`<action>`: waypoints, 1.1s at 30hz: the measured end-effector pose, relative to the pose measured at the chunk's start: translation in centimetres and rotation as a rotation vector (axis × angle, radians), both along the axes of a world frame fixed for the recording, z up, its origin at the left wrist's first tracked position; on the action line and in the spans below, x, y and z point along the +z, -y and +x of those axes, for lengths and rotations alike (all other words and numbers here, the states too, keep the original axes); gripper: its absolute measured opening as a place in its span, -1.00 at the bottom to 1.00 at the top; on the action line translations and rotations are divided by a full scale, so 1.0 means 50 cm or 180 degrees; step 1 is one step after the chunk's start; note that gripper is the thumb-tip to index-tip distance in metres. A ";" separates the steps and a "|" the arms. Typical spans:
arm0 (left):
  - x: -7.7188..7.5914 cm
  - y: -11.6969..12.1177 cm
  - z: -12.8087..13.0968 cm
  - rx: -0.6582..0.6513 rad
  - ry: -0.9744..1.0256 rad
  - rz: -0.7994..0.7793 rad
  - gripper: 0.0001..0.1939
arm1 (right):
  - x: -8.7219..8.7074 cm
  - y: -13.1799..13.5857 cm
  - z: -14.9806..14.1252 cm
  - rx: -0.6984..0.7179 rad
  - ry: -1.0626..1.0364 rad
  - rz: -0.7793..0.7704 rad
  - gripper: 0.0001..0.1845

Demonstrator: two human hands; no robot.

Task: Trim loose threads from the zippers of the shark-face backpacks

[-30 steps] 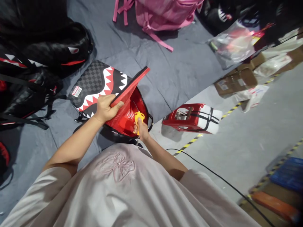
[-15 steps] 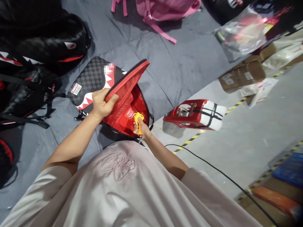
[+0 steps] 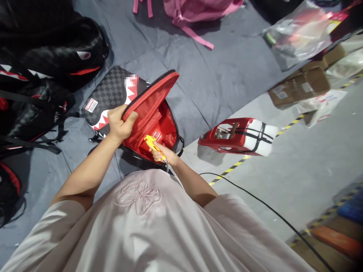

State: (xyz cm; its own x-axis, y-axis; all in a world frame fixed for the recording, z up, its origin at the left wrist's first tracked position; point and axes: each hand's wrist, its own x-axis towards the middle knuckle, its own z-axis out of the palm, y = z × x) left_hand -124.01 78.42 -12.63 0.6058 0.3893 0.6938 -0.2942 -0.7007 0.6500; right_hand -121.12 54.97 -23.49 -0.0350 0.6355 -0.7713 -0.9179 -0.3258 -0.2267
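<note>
A black-and-grey checked backpack (image 3: 109,88) with a red-and-white shark-tooth print lies on the grey cloth in front of me, its top unzipped. My left hand (image 3: 120,122) is closed round the edge of its red-lined flap (image 3: 157,90) and holds it up and back. Red lining (image 3: 168,130) with a small white-printed label shows inside. In my right hand (image 3: 164,153) is a yellow air blow gun (image 3: 151,142), gripped by its handle over the opening's near side. Its nozzle tip cannot be made out, and a hose fitting shows below the hand.
Black shark-print bags (image 3: 56,53) crowd the left side. A pink backpack (image 3: 195,11) lies at the top. On the floor to the right are a red casing with a white strapped block (image 3: 235,136), a cardboard box (image 3: 303,88), plastic-wrapped goods (image 3: 300,36) and a black cable (image 3: 255,196).
The blow gun's head has swung leftward toward the flap, its handle now slanting. My left hand has drawn the flap farther left and opened it wider.
</note>
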 end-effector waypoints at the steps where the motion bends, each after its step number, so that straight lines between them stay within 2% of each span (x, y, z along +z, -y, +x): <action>1: -0.001 0.000 0.000 0.0037 -0.0026 -0.0012 -0.42 | -0.003 0.001 0.000 -0.0001 0.0000 0.0027 -0.45; 7: -0.009 -0.004 0.005 0.0131 -0.0010 -0.0044 -0.42 | -0.010 0.004 0.004 -0.0046 0.0132 0.0023 -0.45; 15: -0.024 -0.019 -0.006 0.0493 -0.0398 -0.0310 -0.37 | 0.012 -0.012 0.036 0.0136 0.0782 -0.0274 -0.60; 18: -0.023 -0.018 -0.017 0.0568 -0.0460 -0.0312 -0.40 | 0.021 -0.024 0.083 0.0140 0.1138 -0.0407 -0.59; 21: -0.018 -0.010 -0.027 0.0662 -0.0487 -0.0252 -0.40 | 0.030 -0.035 0.161 0.0021 0.1601 -0.0536 -0.49; 24: -0.014 0.001 -0.029 0.0768 -0.0463 -0.0113 -0.40 | 0.036 -0.039 0.226 0.0095 0.2100 -0.0588 -0.54; 26: -0.014 0.005 -0.024 0.0916 -0.0514 -0.0050 -0.40 | 0.037 -0.034 0.242 0.0251 0.2389 -0.0518 -0.62; 29: -0.018 0.003 -0.015 0.1329 -0.0629 -0.0020 -0.41 | 0.032 -0.017 0.236 0.0471 0.2685 -0.0327 -0.69; 33: -0.016 0.005 -0.018 0.1953 -0.0705 -0.0042 -0.45 | 0.012 0.009 0.233 0.0475 0.2879 -0.0170 -0.66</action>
State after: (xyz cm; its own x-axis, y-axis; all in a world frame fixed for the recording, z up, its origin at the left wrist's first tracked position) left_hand -124.90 78.19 -13.41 0.3990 0.7176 0.5709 0.2988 -0.6903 0.6589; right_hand -109.45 54.53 -22.90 0.5172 0.6358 -0.5730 -0.3456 -0.4573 -0.8194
